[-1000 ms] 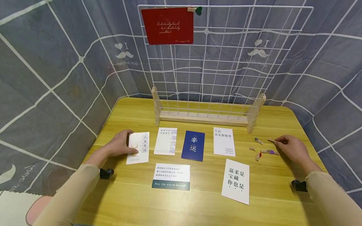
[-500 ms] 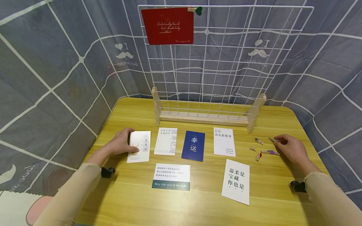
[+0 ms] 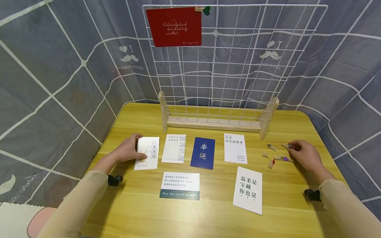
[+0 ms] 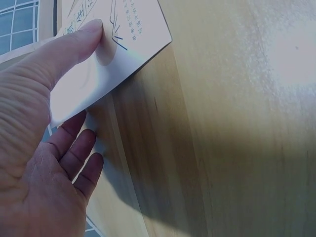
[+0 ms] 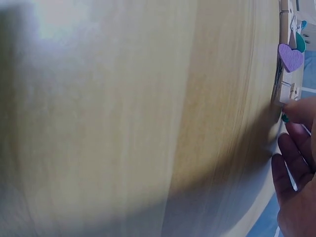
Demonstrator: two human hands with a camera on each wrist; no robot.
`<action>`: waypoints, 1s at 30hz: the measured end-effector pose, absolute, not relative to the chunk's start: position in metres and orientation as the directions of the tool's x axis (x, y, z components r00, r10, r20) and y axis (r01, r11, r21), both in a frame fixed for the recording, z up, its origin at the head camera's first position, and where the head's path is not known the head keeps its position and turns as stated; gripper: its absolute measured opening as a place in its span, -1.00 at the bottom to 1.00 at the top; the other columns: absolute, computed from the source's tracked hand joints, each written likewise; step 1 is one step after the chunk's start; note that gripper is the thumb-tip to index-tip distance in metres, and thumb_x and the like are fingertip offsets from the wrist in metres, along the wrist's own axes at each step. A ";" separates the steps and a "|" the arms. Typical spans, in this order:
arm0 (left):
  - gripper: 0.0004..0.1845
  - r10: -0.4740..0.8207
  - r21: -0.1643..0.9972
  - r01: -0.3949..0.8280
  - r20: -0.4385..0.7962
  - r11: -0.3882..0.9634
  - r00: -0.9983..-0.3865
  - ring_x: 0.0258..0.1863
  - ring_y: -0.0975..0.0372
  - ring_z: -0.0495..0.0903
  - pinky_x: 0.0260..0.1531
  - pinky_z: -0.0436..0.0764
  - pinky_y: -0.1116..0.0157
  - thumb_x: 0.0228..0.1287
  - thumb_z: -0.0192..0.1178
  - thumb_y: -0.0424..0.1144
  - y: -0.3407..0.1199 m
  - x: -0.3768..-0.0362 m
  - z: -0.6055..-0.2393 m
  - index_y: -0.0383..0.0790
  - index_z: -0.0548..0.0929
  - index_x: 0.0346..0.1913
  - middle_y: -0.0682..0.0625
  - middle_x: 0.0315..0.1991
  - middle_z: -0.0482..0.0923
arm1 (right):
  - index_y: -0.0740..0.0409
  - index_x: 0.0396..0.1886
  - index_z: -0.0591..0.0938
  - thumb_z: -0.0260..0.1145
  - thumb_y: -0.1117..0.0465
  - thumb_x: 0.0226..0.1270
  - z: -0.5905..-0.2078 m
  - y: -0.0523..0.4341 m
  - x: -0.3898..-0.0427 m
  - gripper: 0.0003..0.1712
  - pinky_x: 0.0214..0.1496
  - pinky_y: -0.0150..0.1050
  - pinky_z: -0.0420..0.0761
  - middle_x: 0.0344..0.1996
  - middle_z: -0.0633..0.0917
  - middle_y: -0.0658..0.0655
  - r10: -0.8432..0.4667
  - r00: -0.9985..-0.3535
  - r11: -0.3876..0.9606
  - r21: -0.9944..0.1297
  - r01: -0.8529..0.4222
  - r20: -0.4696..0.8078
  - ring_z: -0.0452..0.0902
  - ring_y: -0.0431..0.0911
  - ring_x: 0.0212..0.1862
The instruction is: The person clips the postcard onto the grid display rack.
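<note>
My left hand (image 3: pixel 126 152) pinches the left edge of a white card (image 3: pixel 151 148) printed with a crescent moon and a column of boxed characters. In the left wrist view the thumb lies on top of this card (image 4: pixel 129 49), which tilts up from the wood with the other fingers below its edge. At the right, my right hand (image 3: pixel 309 158) pinches a small wooden clothespin (image 3: pixel 285 145) with a green piece on it. Beside those fingertips lie several more clothespins, including one with a purple heart (image 5: pixel 290 57) and one with a yellow piece (image 3: pixel 270 157).
A white wire grid (image 3: pixel 226 71) stands in a wooden base (image 3: pixel 212 124) at the back. A red card (image 3: pixel 175 31) is clipped to its top left. Several cards, among them a blue card (image 3: pixel 203 153) and a green-banded card (image 3: pixel 180 185), lie on the wooden table (image 3: pixel 208 219).
My left hand has shifted the moon card slightly up and to the right. In the right hand, the pinched clothespin has turned a little, and its green piece has come into sight.
</note>
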State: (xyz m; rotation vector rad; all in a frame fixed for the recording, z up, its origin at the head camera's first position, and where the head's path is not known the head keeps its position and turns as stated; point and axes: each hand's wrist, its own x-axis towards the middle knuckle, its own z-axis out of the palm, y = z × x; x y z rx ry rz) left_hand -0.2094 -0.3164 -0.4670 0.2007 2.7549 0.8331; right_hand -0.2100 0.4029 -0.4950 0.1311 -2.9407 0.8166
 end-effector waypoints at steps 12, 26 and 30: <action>0.11 0.210 0.554 0.064 -0.205 0.830 -0.956 0.12 -0.11 0.43 0.21 0.39 -0.14 0.08 0.60 -0.04 -0.313 -0.211 -0.466 -0.47 0.11 0.49 -0.40 0.25 0.38 | 0.41 0.05 0.71 0.26 0.08 0.55 -0.495 0.401 -0.210 -0.57 0.00 0.35 0.47 -0.08 0.63 0.43 -0.067 -0.991 0.881 -0.460 -0.114 0.117 0.54 0.37 -0.04; 0.12 0.226 0.624 0.033 -0.234 0.781 -0.946 0.09 -0.09 0.45 0.21 0.39 -0.09 0.16 0.55 -0.14 -0.312 -0.210 -0.467 -0.47 -0.02 0.52 -0.42 0.21 0.38 | 0.38 0.07 0.70 0.24 0.13 0.56 -0.494 0.396 -0.211 -0.62 -0.02 0.34 0.48 0.00 0.66 0.49 -0.001 -0.991 0.881 -0.469 -0.063 0.131 0.55 0.41 -0.01; 0.12 0.234 0.662 0.010 -0.250 0.749 -0.940 0.14 -0.11 0.45 0.26 0.36 -0.10 0.23 0.50 -0.21 -0.311 -0.210 -0.467 -0.43 -0.12 0.55 -0.45 0.25 0.35 | 0.41 0.15 0.64 0.26 0.19 0.53 -0.498 0.398 -0.209 -0.61 -0.07 0.27 0.51 -0.03 0.61 0.46 -0.015 -0.991 0.858 -0.507 -0.079 0.130 0.54 0.34 -0.04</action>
